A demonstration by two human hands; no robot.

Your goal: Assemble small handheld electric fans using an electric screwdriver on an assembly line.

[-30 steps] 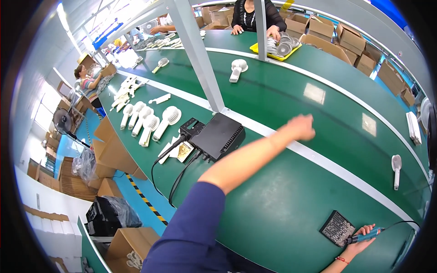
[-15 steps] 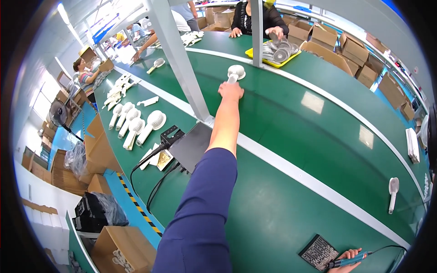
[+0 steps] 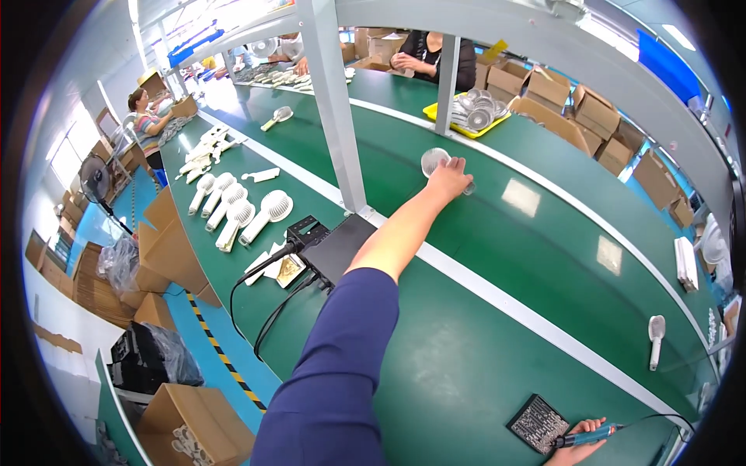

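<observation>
My left hand (image 3: 448, 179) reaches over the green conveyor belt and is closed around a white handheld fan (image 3: 433, 161). The fan's round, ribbed head shows beside my fingers, and the handle is mostly hidden under them. At the lower right, my right hand (image 3: 584, 444) grips a teal electric screwdriver (image 3: 597, 436) with a black cord. Its tip is by a black tray (image 3: 536, 423) of small screws on the green table.
Several white fans (image 3: 273, 208) lie left, near a dark control box (image 3: 339, 247) with cables. A grey post (image 3: 334, 109) rises beside my left arm. More fans lie on the belt (image 3: 657, 334). Across it, a person sits behind a yellow tray (image 3: 466, 132) of round grilles.
My left hand has moved right and nearer along the belt, with the fan turned in its grasp. My right hand stays with the screwdriver by the tray. The view has shifted.
</observation>
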